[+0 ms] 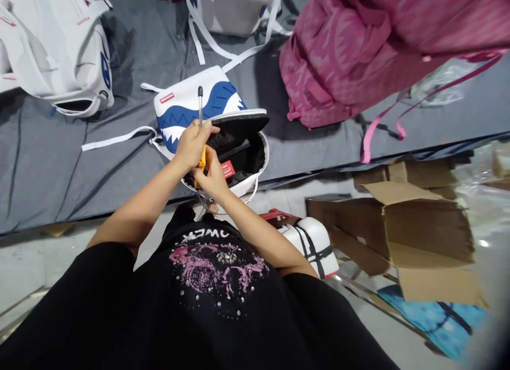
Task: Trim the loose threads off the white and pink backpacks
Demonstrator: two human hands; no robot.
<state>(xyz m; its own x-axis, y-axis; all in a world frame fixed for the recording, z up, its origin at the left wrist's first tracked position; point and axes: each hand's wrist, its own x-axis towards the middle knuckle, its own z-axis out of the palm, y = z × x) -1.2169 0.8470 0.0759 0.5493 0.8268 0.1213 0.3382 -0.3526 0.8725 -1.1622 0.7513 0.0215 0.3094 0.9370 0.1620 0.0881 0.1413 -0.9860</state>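
Note:
A small white and blue bag [175,101] lies on the grey cloth, its zipped lid open over a black lining. Inside shows a red label [228,169]. Over the bag's opening, my left hand [192,145] is closed around a thin silvery stick with a black tip [200,96], which points away from me. Just below it, my right hand [213,174] is closed on a yellow object [202,158], mostly hidden by the fingers. Whether stick and yellow object are one tool, I cannot tell. The hands are close together.
On the grey cloth-covered table [119,194] lie a white backpack [59,51] at left, a pale bag [231,11] behind and a large pink backpack [342,56] at right. Below the table's edge are a white bag [314,242], open cardboard boxes [426,226] and a blue patterned item [442,322].

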